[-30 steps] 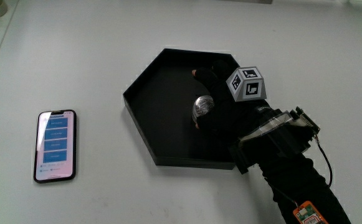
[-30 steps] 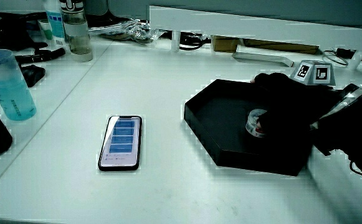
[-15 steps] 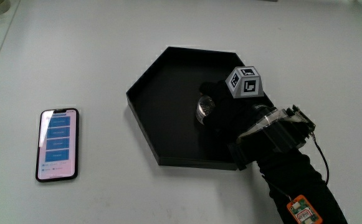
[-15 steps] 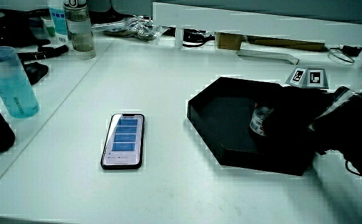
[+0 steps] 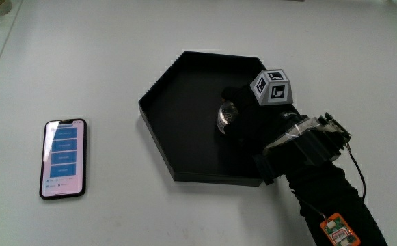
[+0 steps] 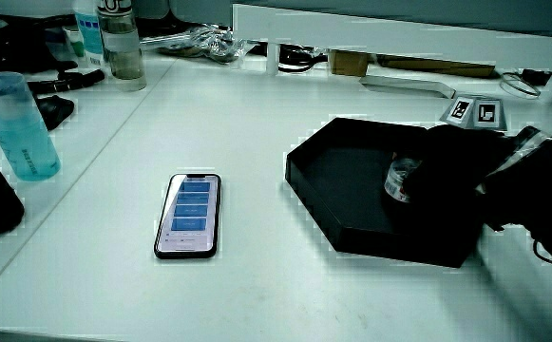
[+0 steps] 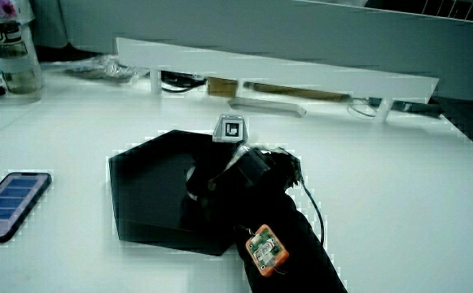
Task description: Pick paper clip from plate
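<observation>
A black hexagonal plate (image 5: 178,130) lies on the white table, seen in both side views (image 6: 337,185) (image 7: 142,183). The gloved hand (image 5: 253,121) reaches into it from the edge nearest the person, with a patterned cube (image 5: 272,87) on its back. Its fingers are curled around a small round silvery object (image 5: 226,115), which looks like a little roll or jar rather than a paper clip. In both side views the object (image 6: 401,179) (image 7: 194,185) sits in the hand (image 6: 456,171) (image 7: 248,183) just above the plate's floor. Part of it is hidden by the fingers.
A phone (image 5: 63,158) with a lit screen lies flat on the table beside the plate, apart from it (image 6: 188,214). A blue translucent bottle (image 6: 17,128) and a clear bottle (image 6: 119,43) stand near the table's edge. A low white partition (image 7: 277,69) borders the table.
The fingers have closed more tightly round the silvery object, and it sits slightly higher over the plate's floor than before. The phone and plate have not moved.
</observation>
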Tool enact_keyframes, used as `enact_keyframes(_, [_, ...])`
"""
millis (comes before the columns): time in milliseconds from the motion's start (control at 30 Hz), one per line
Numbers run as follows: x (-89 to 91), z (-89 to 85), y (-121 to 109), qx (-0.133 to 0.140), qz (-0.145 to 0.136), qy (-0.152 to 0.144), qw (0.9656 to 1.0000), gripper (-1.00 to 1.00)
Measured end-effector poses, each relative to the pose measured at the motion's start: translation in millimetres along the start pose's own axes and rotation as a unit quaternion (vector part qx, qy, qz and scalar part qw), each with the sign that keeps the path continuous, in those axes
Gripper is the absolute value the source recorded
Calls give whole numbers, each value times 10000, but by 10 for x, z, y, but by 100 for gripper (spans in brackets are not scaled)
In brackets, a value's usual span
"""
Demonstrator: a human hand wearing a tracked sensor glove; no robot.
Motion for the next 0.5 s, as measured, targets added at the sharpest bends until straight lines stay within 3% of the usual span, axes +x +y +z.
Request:
enact_keyframes(100, [19,113,-78,245,25,-90,9997,100])
enact_keyframes(200, [78,206,-130,213,114,79,9997,100])
enact_keyframes(233, [128,201,-115,71,116,136,9998,100])
enact_keyframes(267, [148,241,-158,237,116,79,9996,100])
enact_keyframes(333, [245,284,-191,311,-123,16,9994,100])
enact_keyframes(467, [516,324,-223,146,-275,226,9993,100])
enact_keyframes(500, [586,345,-250,211,-295,218,9991,100])
